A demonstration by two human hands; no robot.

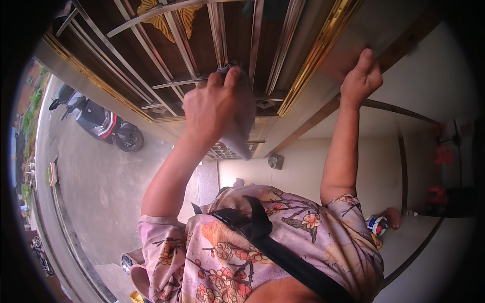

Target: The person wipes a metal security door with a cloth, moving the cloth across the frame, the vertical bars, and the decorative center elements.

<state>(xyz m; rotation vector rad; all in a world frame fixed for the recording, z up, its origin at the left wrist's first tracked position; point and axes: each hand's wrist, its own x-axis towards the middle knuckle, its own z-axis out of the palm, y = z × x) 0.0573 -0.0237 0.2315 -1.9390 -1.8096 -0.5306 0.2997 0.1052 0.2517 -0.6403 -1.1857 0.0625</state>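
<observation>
My left hand (pixel 210 108) is closed around a grey cloth (pixel 242 121), whose loose end hangs down below the fingers. The bunched top of the cloth is against the metal bars of a door grille (pixel 182 53), near its lower crossbar. My right hand (pixel 362 81) is raised at the right, beside the door's smooth side panel (pixel 318 81). Its thumb points up and its fingers are curled, partly out of sight; whether they grip the door's edge cannot be told.
Gold trim (pixel 318 57) borders the grille, which carries a golden butterfly-shaped ornament (pixel 185 19). A scooter (pixel 100 119) stands on the concrete at left. A small grey object (pixel 276 161) lies on the tiled floor below. A white-and-blue container (pixel 377 226) is at right.
</observation>
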